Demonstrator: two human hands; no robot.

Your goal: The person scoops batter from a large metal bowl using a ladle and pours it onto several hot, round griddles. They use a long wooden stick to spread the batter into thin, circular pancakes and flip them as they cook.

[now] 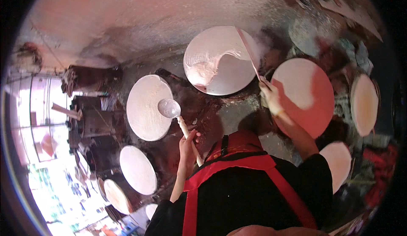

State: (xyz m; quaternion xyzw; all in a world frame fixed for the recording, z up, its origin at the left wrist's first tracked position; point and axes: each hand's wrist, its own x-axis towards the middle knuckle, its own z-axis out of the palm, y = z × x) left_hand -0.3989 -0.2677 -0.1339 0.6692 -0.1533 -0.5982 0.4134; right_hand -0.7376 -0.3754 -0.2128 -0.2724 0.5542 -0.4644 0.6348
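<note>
My left hand (187, 151) grips the pale handle of a metal ladle (169, 108). The ladle's round bowl is above the right edge of a pale-topped round griddle (148, 108); I cannot tell whether it touches. In my right hand (271, 96) is a long thin flat stick (248, 49), reaching up across the right side of the middle round griddle (237, 75). Wet white batter (206, 43) coats the upper and left parts of that griddle in a curved swath, thickest at the lower left. Its lower right surface shows bare and grey.
A pale-covered round griddle (295, 86), partly in red light, lies beside my right forearm. Several more pale rounds, including a white one (138, 170), curve down both sides. Behind the griddles runs a stained wall (127, 16). Dark stacked objects (92, 115) stand at left, near a bright opening.
</note>
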